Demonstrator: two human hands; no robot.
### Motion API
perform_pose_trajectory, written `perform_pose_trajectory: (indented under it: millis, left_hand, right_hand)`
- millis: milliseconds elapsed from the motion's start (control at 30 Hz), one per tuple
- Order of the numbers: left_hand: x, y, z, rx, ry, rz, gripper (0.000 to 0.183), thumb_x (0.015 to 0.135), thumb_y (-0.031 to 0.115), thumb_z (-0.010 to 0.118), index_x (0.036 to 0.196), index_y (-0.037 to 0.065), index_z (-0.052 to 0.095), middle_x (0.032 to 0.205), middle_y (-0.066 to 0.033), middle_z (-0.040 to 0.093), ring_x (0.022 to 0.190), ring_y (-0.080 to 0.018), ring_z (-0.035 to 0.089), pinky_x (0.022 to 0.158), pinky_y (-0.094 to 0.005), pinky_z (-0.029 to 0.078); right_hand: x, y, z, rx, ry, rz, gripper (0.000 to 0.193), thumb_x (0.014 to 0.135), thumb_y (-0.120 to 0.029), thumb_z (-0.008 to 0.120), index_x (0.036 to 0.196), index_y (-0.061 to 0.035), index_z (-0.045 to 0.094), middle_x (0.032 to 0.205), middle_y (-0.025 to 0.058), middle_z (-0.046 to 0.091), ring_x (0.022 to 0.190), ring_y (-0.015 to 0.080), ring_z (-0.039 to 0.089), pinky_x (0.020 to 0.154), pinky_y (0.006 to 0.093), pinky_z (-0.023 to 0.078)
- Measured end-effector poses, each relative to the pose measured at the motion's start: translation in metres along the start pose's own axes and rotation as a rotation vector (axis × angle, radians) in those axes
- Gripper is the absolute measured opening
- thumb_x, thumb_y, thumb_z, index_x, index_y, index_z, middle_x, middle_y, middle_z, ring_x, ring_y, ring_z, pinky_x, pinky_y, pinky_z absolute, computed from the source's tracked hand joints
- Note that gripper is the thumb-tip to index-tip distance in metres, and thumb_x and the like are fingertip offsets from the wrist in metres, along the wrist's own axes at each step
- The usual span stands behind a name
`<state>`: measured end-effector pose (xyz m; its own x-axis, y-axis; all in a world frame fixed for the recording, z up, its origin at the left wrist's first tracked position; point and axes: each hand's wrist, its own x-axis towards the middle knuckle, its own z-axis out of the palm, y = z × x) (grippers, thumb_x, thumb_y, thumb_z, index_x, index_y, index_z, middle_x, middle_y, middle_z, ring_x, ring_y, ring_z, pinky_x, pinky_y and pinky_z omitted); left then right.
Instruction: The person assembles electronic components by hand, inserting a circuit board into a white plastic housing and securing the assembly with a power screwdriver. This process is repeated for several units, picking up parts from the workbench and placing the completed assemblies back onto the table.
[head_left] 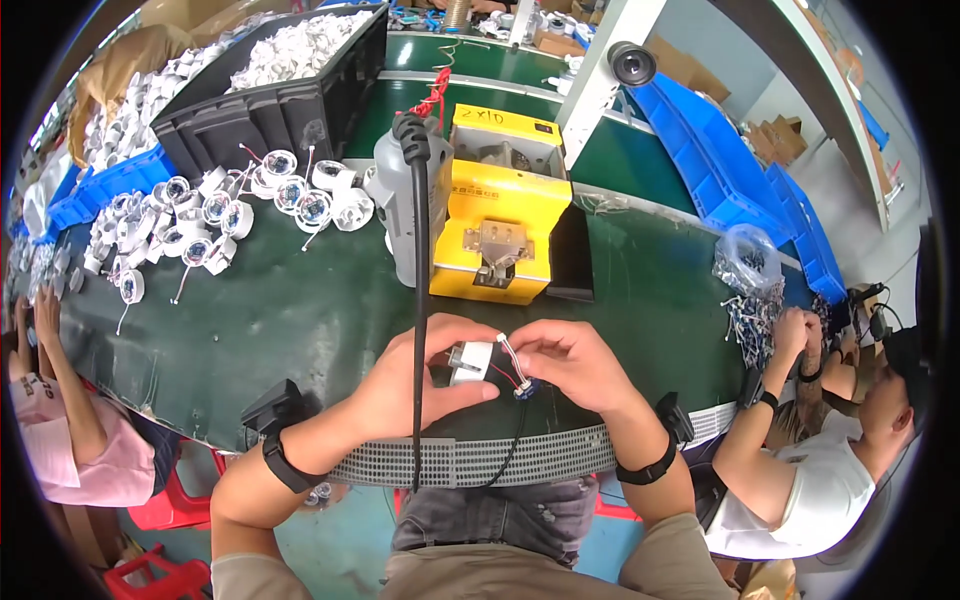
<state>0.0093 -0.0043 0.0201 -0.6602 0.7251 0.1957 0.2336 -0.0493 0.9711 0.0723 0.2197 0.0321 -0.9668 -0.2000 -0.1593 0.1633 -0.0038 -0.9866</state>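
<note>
My left hand [412, 385] is closed around a small white plastic housing [473, 362] with a metal-looking end, held just above the green bench [330, 350]. My right hand [575, 362] is closed at the fingertips on thin red and white wires [512, 352] beside that housing. A small blue circuit board [526, 389] with white connectors hangs at the lower end of these wires, under the right fingers. A red wire runs from the board toward the housing.
Ahead stand a yellow machine [500, 225] and a grey power tool [402, 200]; its black cable [420, 340] hangs near my left hand. White round parts [198, 222] and a black crate [262, 118] lie left. Co-workers sit both sides, one by a wire pile [750, 330].
</note>
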Motion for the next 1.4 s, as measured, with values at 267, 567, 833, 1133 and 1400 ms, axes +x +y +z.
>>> perform_pose_trajectory:
  millis: [267, 567, 833, 1133, 1400]
  left_hand:
    - [0.003, -0.001, -0.002, -0.303, -0.026, -0.293, 0.043, 0.087, 0.003, 0.068, 0.126, 0.000, 0.051, 0.109, -0.0050, 0.060, 0.103, -0.0128, 0.057, 0.089, -0.0279, 0.048]
    - [0.007, 0.000, -0.003, -0.688, -0.024, -0.383, 0.049, 0.101, 0.039, 0.045, 0.130, 0.000, 0.046, 0.103, -0.0096, 0.063, 0.088, -0.0175, 0.064, 0.073, -0.0307, 0.056]
    - [0.007, -0.007, -0.001, -0.689, -0.027, -0.346, 0.051, 0.102, 0.040, 0.042, 0.133, 0.000, 0.044, 0.103, -0.0097, 0.061, 0.090, -0.0176, 0.064, 0.075, -0.0313, 0.055]
    - [0.007, -0.011, 0.001, -0.707, -0.053, -0.273, 0.049, 0.103, 0.038, 0.041, 0.137, 0.003, 0.042, 0.106, -0.0060, 0.060, 0.092, -0.0135, 0.061, 0.078, -0.0308, 0.055]
    - [0.008, -0.015, 0.009, -0.686, 0.028, -0.229, 0.046, 0.103, 0.037, 0.041, 0.134, 0.003, 0.046, 0.115, -0.0063, 0.059, 0.097, -0.0143, 0.061, 0.083, -0.0323, 0.054]
  right_hand:
    - [0.001, 0.009, 0.005, -0.106, -0.044, -0.145, 0.015, 0.096, -0.013, 0.059, 0.093, 0.0017, 0.061, 0.089, 0.0029, 0.058, 0.080, 0.0088, 0.055, 0.072, 0.0246, 0.045]
    - [0.002, 0.017, 0.015, -0.053, 0.052, -0.237, 0.016, 0.097, -0.013, 0.056, 0.089, 0.0015, 0.057, 0.087, 0.0031, 0.055, 0.078, 0.0095, 0.051, 0.070, 0.0250, 0.043]
    - [0.003, 0.013, 0.027, -0.389, 0.131, -0.335, 0.009, 0.090, -0.003, 0.061, 0.082, 0.0007, 0.056, 0.084, 0.0043, 0.053, 0.073, 0.0099, 0.049, 0.062, 0.0250, 0.039]
    - [0.004, 0.018, 0.030, -0.315, 0.152, -0.323, 0.011, 0.093, -0.007, 0.060, 0.085, 0.0011, 0.057, 0.081, 0.0027, 0.054, 0.068, 0.0074, 0.050, 0.058, 0.0226, 0.039]
    - [0.004, 0.021, 0.030, -0.339, 0.363, -0.494, 0.014, 0.088, -0.009, 0.068, 0.097, -0.0011, 0.061, 0.081, 0.0029, 0.056, 0.072, 0.0102, 0.056, 0.061, 0.0229, 0.046]
